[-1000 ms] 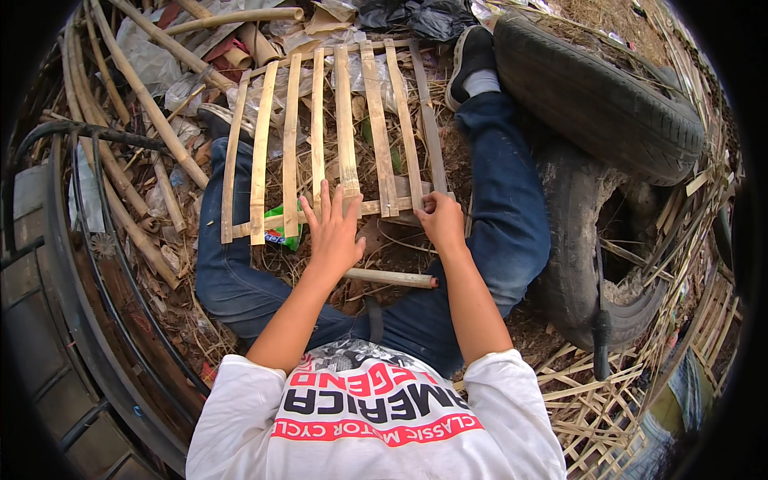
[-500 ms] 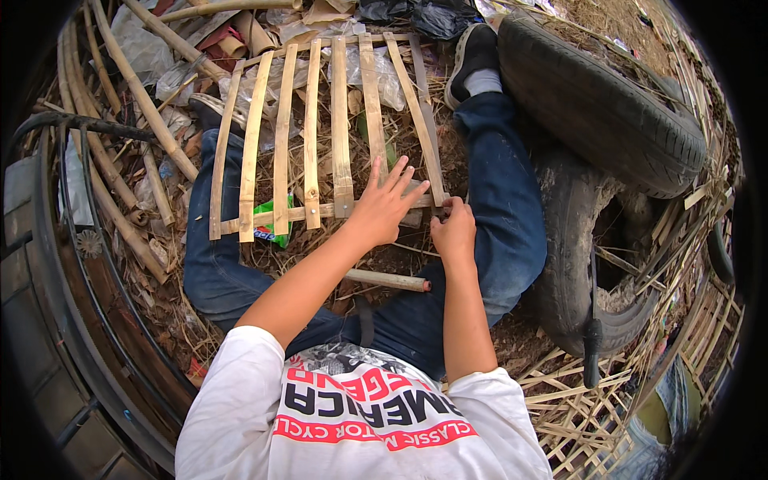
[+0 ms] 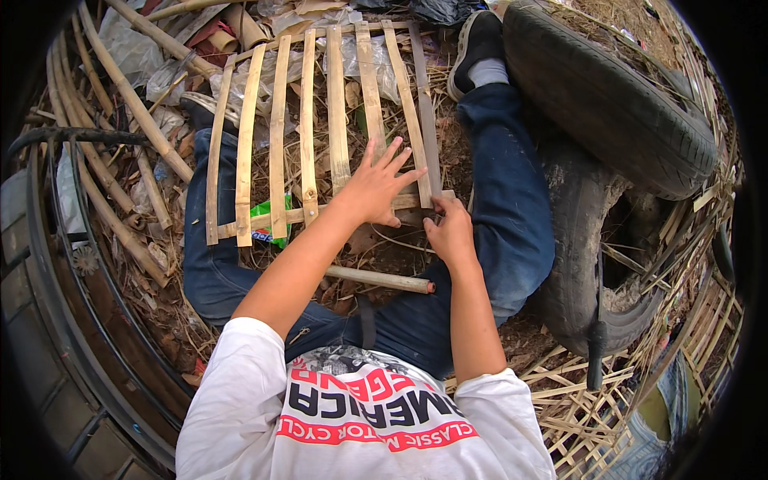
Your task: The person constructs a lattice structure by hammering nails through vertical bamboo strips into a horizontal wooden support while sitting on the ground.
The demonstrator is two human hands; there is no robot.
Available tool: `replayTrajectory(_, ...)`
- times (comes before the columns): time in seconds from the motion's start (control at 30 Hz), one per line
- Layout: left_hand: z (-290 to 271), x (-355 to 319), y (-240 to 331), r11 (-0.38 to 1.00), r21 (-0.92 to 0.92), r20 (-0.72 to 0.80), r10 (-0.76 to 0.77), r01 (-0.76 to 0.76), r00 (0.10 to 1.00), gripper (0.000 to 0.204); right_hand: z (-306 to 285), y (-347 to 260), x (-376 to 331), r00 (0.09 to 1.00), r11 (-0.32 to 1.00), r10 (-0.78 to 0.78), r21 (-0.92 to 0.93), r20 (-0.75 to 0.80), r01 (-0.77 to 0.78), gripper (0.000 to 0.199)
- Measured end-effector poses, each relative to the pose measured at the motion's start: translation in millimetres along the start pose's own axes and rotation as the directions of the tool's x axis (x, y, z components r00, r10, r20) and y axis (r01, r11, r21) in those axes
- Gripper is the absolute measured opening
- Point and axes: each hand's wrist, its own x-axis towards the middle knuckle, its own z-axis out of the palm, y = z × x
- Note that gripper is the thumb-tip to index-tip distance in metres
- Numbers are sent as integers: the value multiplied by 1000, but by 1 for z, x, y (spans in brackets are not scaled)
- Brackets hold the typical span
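A: Where are the fingers?

B: The left hand (image 3: 374,186) lies flat with its fingers spread wide, pressing on the bamboo slat mat (image 3: 320,120) near its lower right corner; it grips nothing. The right hand (image 3: 450,230) has its fingers curled at the mat's right end, where the crosswise slat (image 3: 308,214) ends. Whether it pinches that slat, I cannot tell.

A: And the mat itself?

B: It lies on the littered ground between the person's spread legs in blue jeans (image 3: 512,200), its long slats running away from the person.

A: What's around?

B: A short bamboo stick (image 3: 376,279) lies just below the hands. A green wrapper (image 3: 268,218) shows under the mat. Two old tyres (image 3: 608,96) sit to the right, long bamboo poles (image 3: 136,112) to the left.
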Motion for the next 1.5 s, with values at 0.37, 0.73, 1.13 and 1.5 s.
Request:
replayTrajectory(0.37, 16, -14, 1, 991, 120, 42, -57, 51, 998, 112, -4, -11, -1, 961, 995, 70, 54, 269, -88, 56)
replayTrajectory(0.73, 25, -35, -9, 958, 197, 21, -218, 210, 976, 108, 2, -11, -9, 965, 1000, -14, 8, 260, 13, 70)
replayTrajectory(1.13, 27, -57, -2, 908, 83, 53, -417, 412, 908, 94, -2, -30, -11, 959, 988, 8, -150, 283, 36, 59)
replayTrajectory(1.5, 52, -61, -12, 933, -6, -77, -360, 361, 930, 97, 25, -24, 5, 986, 954, -169, -252, -7, 162, 23)
